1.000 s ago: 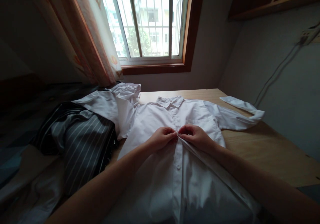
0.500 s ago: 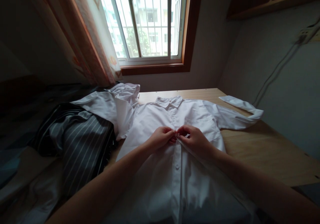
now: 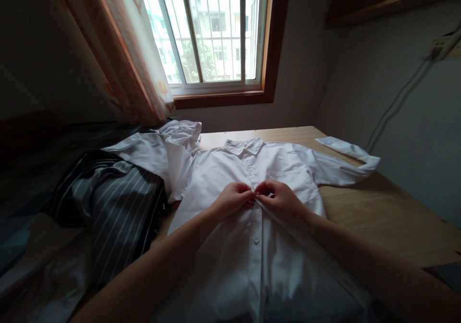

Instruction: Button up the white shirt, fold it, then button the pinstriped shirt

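Striped garment (image 3: 118, 207) beside white shirt (image 3: 216, 169) under hands (image 3: 233, 199) (image 3: 281, 201)

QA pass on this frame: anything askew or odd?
Minor only: on the white shirt, one sleeve is bunched over the striped garment, and the other cuff is folded back. The left hand and right hand pinch the placket; no damage visible.

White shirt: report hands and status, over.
Left hand and right hand both pinch white shirt front at mid-chest. Shirt flat on table, collar toward window. Striped garment lies clear of hands.
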A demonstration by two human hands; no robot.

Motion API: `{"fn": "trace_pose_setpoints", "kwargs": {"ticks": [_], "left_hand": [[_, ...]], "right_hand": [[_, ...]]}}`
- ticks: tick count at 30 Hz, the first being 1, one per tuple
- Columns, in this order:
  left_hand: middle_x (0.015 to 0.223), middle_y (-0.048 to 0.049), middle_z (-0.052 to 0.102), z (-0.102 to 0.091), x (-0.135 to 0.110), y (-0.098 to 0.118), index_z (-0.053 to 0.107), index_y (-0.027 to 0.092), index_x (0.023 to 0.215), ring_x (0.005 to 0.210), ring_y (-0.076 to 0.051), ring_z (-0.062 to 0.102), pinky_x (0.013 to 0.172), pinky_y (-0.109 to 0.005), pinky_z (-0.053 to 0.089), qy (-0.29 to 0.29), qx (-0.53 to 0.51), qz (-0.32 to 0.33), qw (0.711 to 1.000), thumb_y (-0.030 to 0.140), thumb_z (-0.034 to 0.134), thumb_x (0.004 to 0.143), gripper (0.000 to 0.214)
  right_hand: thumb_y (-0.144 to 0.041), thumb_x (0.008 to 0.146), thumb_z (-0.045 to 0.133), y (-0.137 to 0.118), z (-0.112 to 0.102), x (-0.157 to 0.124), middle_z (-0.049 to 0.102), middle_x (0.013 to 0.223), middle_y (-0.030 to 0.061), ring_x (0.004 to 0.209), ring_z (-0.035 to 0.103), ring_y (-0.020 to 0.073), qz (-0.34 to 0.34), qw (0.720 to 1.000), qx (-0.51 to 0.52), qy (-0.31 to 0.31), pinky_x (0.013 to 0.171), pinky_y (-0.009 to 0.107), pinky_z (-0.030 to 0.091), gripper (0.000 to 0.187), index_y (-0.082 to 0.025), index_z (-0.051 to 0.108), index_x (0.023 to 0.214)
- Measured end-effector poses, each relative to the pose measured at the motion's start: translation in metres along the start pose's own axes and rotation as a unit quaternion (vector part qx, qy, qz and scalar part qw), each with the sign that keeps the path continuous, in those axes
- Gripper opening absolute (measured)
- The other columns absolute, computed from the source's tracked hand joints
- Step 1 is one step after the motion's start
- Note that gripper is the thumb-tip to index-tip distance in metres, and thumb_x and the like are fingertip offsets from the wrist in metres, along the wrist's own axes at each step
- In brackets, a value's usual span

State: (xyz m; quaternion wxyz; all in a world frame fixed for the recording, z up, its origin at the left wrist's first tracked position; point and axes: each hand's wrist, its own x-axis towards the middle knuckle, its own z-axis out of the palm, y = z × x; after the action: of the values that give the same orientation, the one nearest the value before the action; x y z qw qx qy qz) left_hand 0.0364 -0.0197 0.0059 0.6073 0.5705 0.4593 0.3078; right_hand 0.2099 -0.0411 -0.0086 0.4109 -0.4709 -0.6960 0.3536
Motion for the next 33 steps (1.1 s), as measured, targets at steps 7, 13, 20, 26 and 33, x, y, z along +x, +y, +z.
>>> {"fn": "trace_pose_setpoints", "kwargs": {"ticks": [7,13,20,26,33], "left_hand": [[0.055,0.0011,0.060,0.000,0.000,-0.002,0.064,0.011,0.064,0.051,-0.008,0.055,0.053,-0.018,0.042,-0.001,0.002,0.008,1.000,0.018,0.063,0.073,0.012],[0.056,0.0003,0.061,-0.001,0.001,-0.004,0.065,0.012,0.066,0.053,-0.009,0.056,0.054,-0.019,0.043,-0.001,0.018,0.009,1.000,0.022,0.064,0.074,0.013],[0.056,0.0006,0.061,0.000,0.000,-0.004,0.063,0.013,0.065,0.053,-0.010,0.057,0.055,-0.020,0.045,0.005,0.028,0.019,0.999,0.021,0.064,0.073,0.012],[0.056,0.0003,0.062,-0.001,0.000,-0.007,0.063,0.013,0.066,0.053,-0.010,0.058,0.055,-0.020,0.044,-0.002,0.033,0.027,0.999,0.024,0.066,0.072,0.013],[0.060,-0.0005,0.064,-0.003,0.001,-0.006,0.065,0.014,0.069,0.056,-0.012,0.059,0.056,-0.021,0.044,-0.005,0.098,0.037,0.995,0.026,0.061,0.074,0.014]], "right_hand": [[-0.026,0.079,0.063,-0.003,-0.001,0.000,0.070,0.077,0.0037,0.072,0.065,0.0176,0.006,1.000,-0.009,-0.002,0.066,0.028,0.048,0.011,-0.017,0.068,0.083],[-0.031,0.083,0.060,-0.007,-0.004,0.001,0.068,0.076,0.0024,0.071,0.061,0.0167,0.001,0.999,-0.033,-0.009,0.064,0.027,0.044,0.015,-0.017,0.066,0.082],[-0.031,0.092,0.047,-0.003,-0.003,0.003,0.058,0.066,-0.0001,0.063,0.052,0.0137,-0.039,0.990,-0.132,-0.034,0.058,0.026,0.035,0.027,-0.019,0.053,0.069],[-0.031,0.097,0.041,0.001,0.002,0.002,0.058,0.071,0.0011,0.066,0.052,0.0146,-0.065,0.977,-0.198,-0.052,0.063,0.026,0.035,0.029,-0.020,0.050,0.072],[-0.027,0.096,0.042,0.005,0.004,0.002,0.059,0.075,0.0018,0.071,0.053,0.0155,-0.064,0.969,-0.232,-0.050,0.065,0.026,0.035,0.024,-0.020,0.051,0.074]]}}
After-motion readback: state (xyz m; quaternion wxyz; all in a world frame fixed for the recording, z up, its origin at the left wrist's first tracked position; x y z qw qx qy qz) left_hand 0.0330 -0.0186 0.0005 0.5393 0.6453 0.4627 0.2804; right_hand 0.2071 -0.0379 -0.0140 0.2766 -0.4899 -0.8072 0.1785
